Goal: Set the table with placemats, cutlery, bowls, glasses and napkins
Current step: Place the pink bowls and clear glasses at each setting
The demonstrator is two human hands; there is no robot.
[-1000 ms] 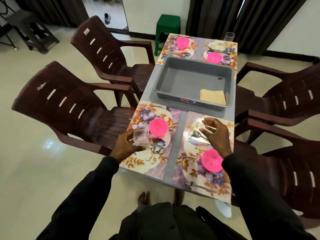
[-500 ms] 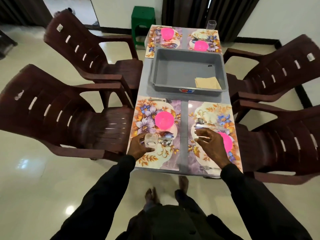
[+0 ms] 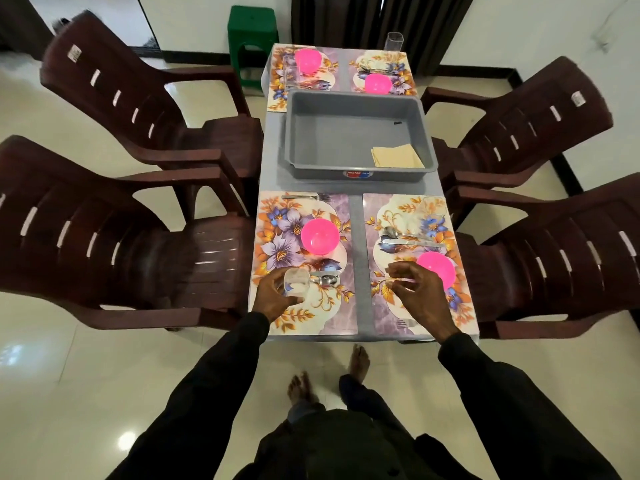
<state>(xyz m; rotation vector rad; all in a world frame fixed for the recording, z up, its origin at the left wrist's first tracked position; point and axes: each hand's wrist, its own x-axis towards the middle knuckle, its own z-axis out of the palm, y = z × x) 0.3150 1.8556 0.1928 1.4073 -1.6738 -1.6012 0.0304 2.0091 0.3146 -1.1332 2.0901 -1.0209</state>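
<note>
My left hand (image 3: 273,299) grips a clear glass (image 3: 296,284) just above the near-left floral placemat (image 3: 332,320), beside a spoon (image 3: 327,279) and in front of a pink bowl (image 3: 319,236). A fork (image 3: 299,196) lies at that mat's far edge. My right hand (image 3: 420,296) hovers over the near-right placemat (image 3: 375,209) with loosely curled fingers and holds nothing. It partly covers a second pink bowl (image 3: 438,266). A spoon and knife (image 3: 401,235) lie beyond it. Folded tan napkins (image 3: 396,155) sit in the grey tub (image 3: 356,174).
Two far placemats carry pink bowls (image 3: 307,60) (image 3: 377,83), and a clear glass (image 3: 394,41) stands at the far right corner. Dark brown plastic chairs flank the table, two on the left (image 3: 121,237) and two on the right (image 3: 554,258). A green stool (image 3: 252,29) stands behind.
My left hand has drawn the glass toward the near edge of its mat. My right hand has pulled back from the cutlery to beside the pink bowl.
</note>
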